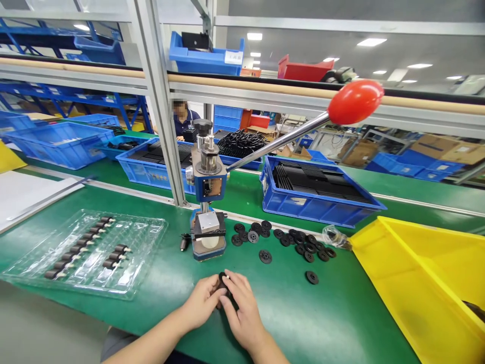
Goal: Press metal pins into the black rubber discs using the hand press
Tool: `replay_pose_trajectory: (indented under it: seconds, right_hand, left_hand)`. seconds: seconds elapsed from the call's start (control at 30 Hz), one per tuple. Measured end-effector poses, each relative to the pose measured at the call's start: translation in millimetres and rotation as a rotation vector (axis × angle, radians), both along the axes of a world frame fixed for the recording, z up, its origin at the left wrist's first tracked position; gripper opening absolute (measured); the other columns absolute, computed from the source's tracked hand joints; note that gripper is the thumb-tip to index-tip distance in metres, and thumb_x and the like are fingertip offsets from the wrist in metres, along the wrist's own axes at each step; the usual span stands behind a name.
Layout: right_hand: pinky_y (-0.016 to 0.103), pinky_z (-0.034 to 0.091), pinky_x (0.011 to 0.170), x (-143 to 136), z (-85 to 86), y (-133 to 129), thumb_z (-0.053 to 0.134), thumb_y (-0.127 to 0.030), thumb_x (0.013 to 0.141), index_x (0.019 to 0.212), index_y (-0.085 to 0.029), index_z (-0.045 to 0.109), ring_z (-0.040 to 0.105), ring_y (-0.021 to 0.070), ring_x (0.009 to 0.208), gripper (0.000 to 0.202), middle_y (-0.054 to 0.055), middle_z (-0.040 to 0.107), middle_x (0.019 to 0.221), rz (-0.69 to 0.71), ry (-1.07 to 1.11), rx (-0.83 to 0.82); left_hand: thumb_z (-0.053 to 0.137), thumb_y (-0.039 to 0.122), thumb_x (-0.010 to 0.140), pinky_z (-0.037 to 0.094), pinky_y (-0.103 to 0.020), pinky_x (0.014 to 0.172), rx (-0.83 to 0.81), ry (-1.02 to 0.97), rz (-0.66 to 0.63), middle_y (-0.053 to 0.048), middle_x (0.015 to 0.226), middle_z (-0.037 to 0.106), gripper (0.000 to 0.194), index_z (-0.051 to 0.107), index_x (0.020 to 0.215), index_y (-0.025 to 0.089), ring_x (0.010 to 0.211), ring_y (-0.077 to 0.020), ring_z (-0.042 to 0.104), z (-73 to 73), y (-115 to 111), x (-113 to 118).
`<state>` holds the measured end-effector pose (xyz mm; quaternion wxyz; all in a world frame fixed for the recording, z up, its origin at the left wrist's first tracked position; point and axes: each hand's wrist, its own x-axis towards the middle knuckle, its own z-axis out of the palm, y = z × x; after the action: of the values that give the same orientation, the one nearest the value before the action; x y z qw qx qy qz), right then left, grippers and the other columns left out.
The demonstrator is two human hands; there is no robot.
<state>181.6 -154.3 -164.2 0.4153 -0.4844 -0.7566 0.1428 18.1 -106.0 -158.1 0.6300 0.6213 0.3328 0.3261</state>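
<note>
Near the front edge of the green table, my left hand (202, 299) and my right hand (242, 308) meet around a small dark part (223, 279). Fingers of both hands are closed on it and hide most of it; a small white tip shows at its top. Beyond them stands a blue hand press (209, 187) with a long lever ending in a red knob (356, 102). A small dark cylinder (184, 242) lies just left of the press base. Several black discs (265, 256) are scattered to the right of the press.
A clear plastic tray (142, 263) with rows of dark cylinders lies at the left. Blue bins (314, 210) stand behind the press, and a yellow bin (394, 273) at the right. A metal post (162, 111) rises left of the press. A person (185, 119) is beyond the frame.
</note>
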Motion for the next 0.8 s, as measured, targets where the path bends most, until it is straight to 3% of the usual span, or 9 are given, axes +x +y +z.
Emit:
replay_pose_trajectory:
  seconds: [0.17,0.23,0.3,0.4,0.47,0.53,0.6,0.67,0.8]
  right_hand:
    - [0.050,0.037,0.110,3,1.9,-4,0.051,-0.033,0.094,0.148,-0.025,0.034,0.030,0.0274,0.140,0.057,0.009,0.032,0.152,0.035,-0.144,0.008]
    - [0.051,0.036,0.109,19,1.9,-1,0.048,-0.038,0.095,0.148,-0.021,0.034,0.030,0.0292,0.139,0.057,0.011,0.031,0.153,-0.055,-0.193,0.059]
    - [0.053,0.037,0.106,48,-0.8,4,0.046,-0.040,0.095,0.145,-0.019,0.038,0.034,0.0305,0.136,0.054,0.012,0.036,0.150,-0.282,-0.257,0.112]
    - [0.060,0.039,0.095,111,-12.4,3,0.042,-0.048,0.095,0.132,-0.014,0.053,0.043,0.0377,0.126,0.052,0.017,0.045,0.142,-0.766,-0.426,0.140]
    - [0.060,0.043,0.084,153,-23.4,-6,0.034,-0.051,0.096,0.120,-0.010,0.062,0.048,0.0417,0.116,0.055,0.021,0.050,0.136,-0.955,-0.553,0.115]
    - [0.053,0.046,0.080,181,-32.8,-18,0.029,-0.044,0.097,0.112,-0.011,0.066,0.054,0.0359,0.104,0.052,0.018,0.057,0.127,-0.921,-0.626,0.136]
    - [0.047,0.048,0.081,188,-38.2,-30,0.031,-0.036,0.098,0.108,-0.012,0.068,0.054,0.0295,0.095,0.045,0.014,0.061,0.121,-0.814,-0.636,0.181]
    - [0.043,0.048,0.082,175,-39.5,-36,0.038,-0.033,0.097,0.108,-0.015,0.068,0.053,0.0259,0.092,0.036,0.012,0.062,0.118,-0.715,-0.596,0.201]
    - [0.040,0.047,0.084,114,-33.8,-36,0.047,-0.025,0.095,0.108,-0.022,0.066,0.053,0.0240,0.101,0.023,0.009,0.060,0.116,-0.515,-0.465,0.160]
  left_hand:
    - [0.060,0.038,0.088,0.044,-0.022,0.060,-0.053,-0.058,0.044,-0.002,0.079,0.056,0.026,0.058,0.097,0.014,0.066,-0.0102,0.052,1.9,2,0]
    - [0.060,0.039,0.088,0.040,-0.020,0.052,-0.086,-0.034,0.053,0.001,0.074,0.053,0.028,0.057,0.099,0.014,0.059,-0.0087,0.049,0.3,3,0]
    - [0.061,0.038,0.086,0.039,-0.020,0.050,-0.105,-0.007,0.082,0.002,0.071,0.051,0.027,0.056,0.096,0.014,0.058,-0.0091,0.050,-2.2,4,0]
    - [0.062,0.034,0.085,0.040,-0.020,0.050,-0.134,-0.003,0.100,0.002,0.073,0.051,0.023,0.054,0.094,0.015,0.061,-0.0102,0.052,-5.3,5,0]
    - [0.062,0.032,0.084,0.040,-0.020,0.050,-0.150,-0.011,0.099,0.002,0.073,0.050,0.021,0.053,0.093,0.015,0.061,-0.0100,0.052,-6.3,5,0]
    - [0.062,0.030,0.083,0.039,-0.020,0.050,-0.163,-0.023,0.092,0.003,0.073,0.050,0.019,0.053,0.092,0.016,0.061,-0.0098,0.052,-6.5,4,0]
    - [0.061,0.030,0.084,0.039,-0.020,0.051,-0.169,-0.035,0.087,0.003,0.072,0.049,0.018,0.052,0.091,0.016,0.062,-0.0098,0.052,-6.2,4,0]
    - [0.061,0.030,0.084,0.039,-0.020,0.052,-0.169,-0.041,0.089,0.003,0.072,0.049,0.018,0.052,0.089,0.016,0.062,-0.0096,0.051,-5.9,4,1]
    - [0.063,0.032,0.083,0.039,-0.020,0.053,-0.171,-0.036,0.098,0.003,0.070,0.049,0.020,0.053,0.088,0.016,0.061,-0.0096,0.050,-5.4,4,2]
